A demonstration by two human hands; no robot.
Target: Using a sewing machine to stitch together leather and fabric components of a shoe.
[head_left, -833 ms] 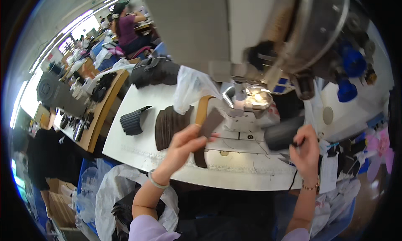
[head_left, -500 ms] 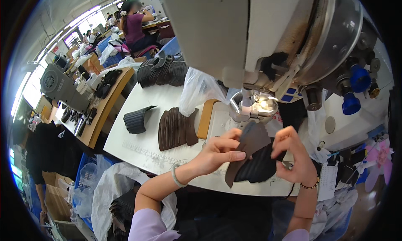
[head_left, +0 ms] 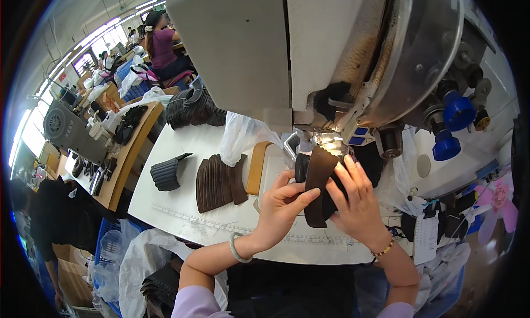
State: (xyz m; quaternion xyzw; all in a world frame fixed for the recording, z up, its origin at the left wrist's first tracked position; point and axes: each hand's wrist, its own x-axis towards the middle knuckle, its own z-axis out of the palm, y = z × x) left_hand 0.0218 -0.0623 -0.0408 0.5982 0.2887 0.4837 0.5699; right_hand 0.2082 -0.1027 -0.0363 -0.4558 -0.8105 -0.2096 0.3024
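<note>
Under the lit needle area of a sewing machine (head_left: 237,53), a dark brown leather piece (head_left: 318,191) stands tilted on edge. My left hand (head_left: 279,210) pinches its left side between thumb and fingers. Along its right side my right hand (head_left: 359,210) grips with long, nearly straight fingers; its thumb is hidden behind the leather. A black piece (head_left: 301,166) shows partly behind the brown one. Left of the machine, on the white table (head_left: 187,224), lie a fanned stack of brown leather pieces (head_left: 216,182) and a curved black ribbed piece (head_left: 165,173).
A tan bar (head_left: 257,167) and a clear plastic bag (head_left: 245,135) sit beside the stack. Black ribbed bundles (head_left: 196,108) lie at the table's far edge. Blue knobs (head_left: 458,113) jut from the machine's right. A white sack (head_left: 146,249) hangs below left; co-workers sit far left.
The brown piece has turned more upright, its top now close to the needle area. My right hand has gone from a raised curl to fingers laid along its right side. The view has shifted slightly.
</note>
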